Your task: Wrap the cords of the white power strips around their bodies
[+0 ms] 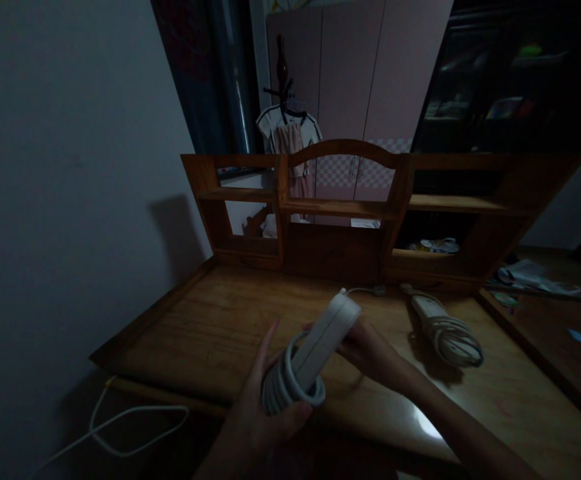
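Note:
A white power strip (323, 340) is tilted up above the front of the wooden desk, its grey-white cord (285, 387) wound in several loops around its lower end. My left hand (257, 407) grips the coiled cord from the left, thumb across the front and fingers around the loops. Behind the strip's upper part is my right hand (365, 347), its fingers partly hidden and closed on the strip's far side. A short piece of white cord with a plug (377, 291) shows on the desk behind the strip.
Another power strip (433, 313), wrapped in its own cord, lies on the desk (195, 320) to the right. A wooden shelf unit (335, 208) stands along the desk's back. At the lower left a loose white cable (140, 408) hangs by the desk's front edge. A wall (80, 167) borders the left.

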